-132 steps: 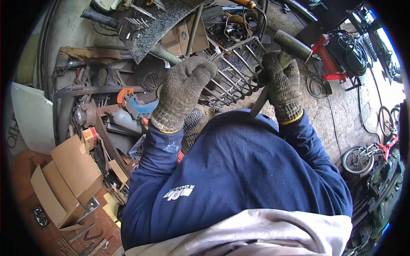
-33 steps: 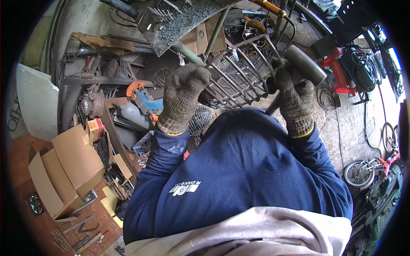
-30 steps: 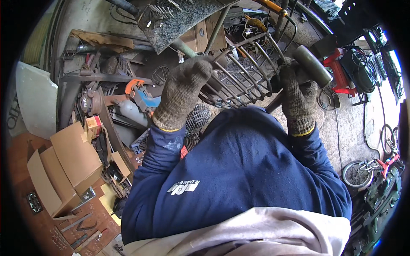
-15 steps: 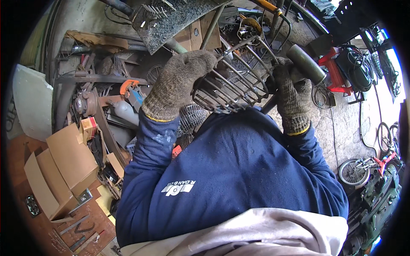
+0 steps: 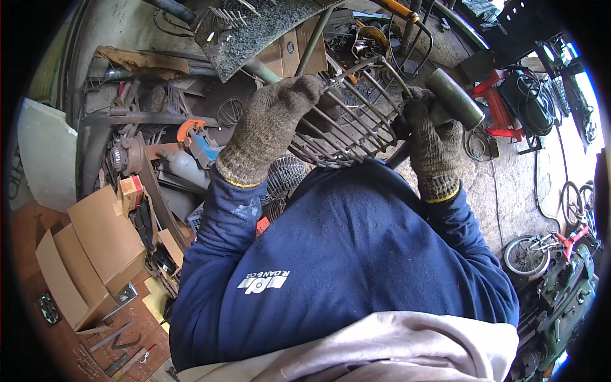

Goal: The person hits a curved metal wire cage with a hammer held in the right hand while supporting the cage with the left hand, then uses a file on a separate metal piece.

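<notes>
A grate of welded metal rods, shaped like a shallow basket, is held tilted in front of my body. My left hand, in a brown knit glove, is closed on its left side; the glove hides that edge. My right hand, gloved the same way, is closed around what looks like a hammer with a thick cylindrical metal head. Its dark handle comes out below the fingers. The right fingers also lie against the right end of the grate, and their exact grip there is hidden.
A gritty metal table stands ahead, with rods on it. Left are an orange-and-blue clamp-like tool, scrap metal and an open cardboard box. Coiled wire baskets lie below my left forearm. A red stand and small bicycle are right.
The grate has tipped slightly, its near edge showing less. My left wrist has shifted a little to the right. Both hands keep their grip.
</notes>
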